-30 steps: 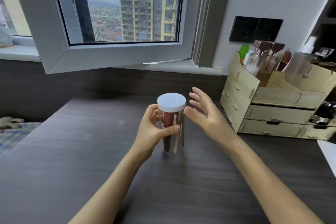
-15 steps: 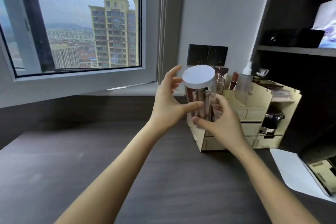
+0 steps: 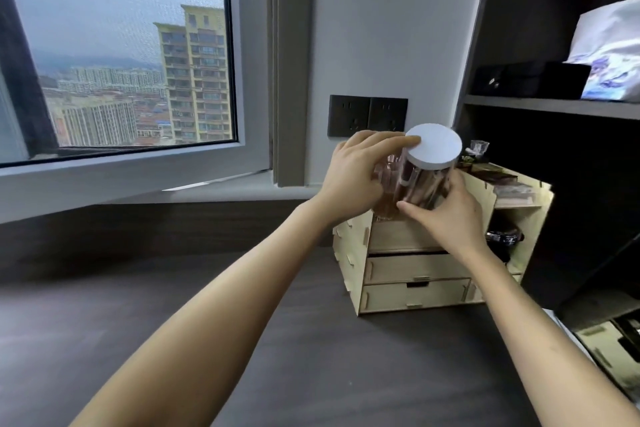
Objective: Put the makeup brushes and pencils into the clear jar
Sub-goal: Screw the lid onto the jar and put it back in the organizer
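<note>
We had both hands on the clear jar (image 3: 420, 189), held up off the dark surface (image 3: 311, 357). Our left hand (image 3: 356, 177) curled round the jar's near-left side, its forefinger stretched along the edge of the white lid (image 3: 433, 146), which sat closed on top. Our right hand (image 3: 446, 215) cupped the jar from below and to the right, thumb pressed against the glass. The jar leaned a little, lid tipped towards us. Through the clear wall, between our hands, we made out blurred pinkish and brown shapes; which were brushes and which pencils we could not tell. Just beyond and beneath our hands stood the pale wooden organiser (image 3: 415, 270) with its drawers.
</note>
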`<state>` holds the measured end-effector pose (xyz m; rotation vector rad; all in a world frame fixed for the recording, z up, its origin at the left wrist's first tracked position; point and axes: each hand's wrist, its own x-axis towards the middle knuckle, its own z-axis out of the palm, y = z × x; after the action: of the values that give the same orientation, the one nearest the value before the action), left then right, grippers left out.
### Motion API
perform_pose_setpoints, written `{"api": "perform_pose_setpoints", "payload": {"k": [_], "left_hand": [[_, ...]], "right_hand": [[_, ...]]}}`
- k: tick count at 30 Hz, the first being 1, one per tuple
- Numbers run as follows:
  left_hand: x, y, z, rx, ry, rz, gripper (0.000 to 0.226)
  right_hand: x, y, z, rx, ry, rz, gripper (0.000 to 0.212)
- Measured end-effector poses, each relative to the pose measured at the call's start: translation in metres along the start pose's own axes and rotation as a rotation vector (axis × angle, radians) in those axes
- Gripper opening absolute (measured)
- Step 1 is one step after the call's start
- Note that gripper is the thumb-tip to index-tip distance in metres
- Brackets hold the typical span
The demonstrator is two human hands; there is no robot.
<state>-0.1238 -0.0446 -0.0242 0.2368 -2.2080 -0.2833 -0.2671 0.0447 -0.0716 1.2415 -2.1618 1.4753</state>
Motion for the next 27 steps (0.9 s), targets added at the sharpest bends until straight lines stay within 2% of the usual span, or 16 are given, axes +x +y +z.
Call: {"api": "perform_pose_setpoints", "payload": {"k": [5,10,16,23,27], "left_hand": [[0.028,0.005,0.012,0.119,-0.116,-0.057,0.066],[0.051,-0.004,0.028,0.250,-0.212,-0.132,0.059],[0.058,-0.006,0.036,0.326,-0.244,-0.104,0.056],[0.056,-0.007,0.040,0.389,-0.215,-0.100,0.052],[0.048,-0.007,0.034,0.353,-0.278,-0.116,0.059]], "right_hand": [[0.016,0.000,-0.002,-0.232,0.003,0.026,0.075],[0.024,0.008,0.007,-0.378,-0.106,0.113,0.080],[0.020,0.020,0.013,-0.607,-0.047,0.129,0.084],[0.019,0.024,0.019,-0.521,-0.091,0.239,0.084],[0.012,0.021,0.019,-0.462,-0.092,0.261,0.083]]}}
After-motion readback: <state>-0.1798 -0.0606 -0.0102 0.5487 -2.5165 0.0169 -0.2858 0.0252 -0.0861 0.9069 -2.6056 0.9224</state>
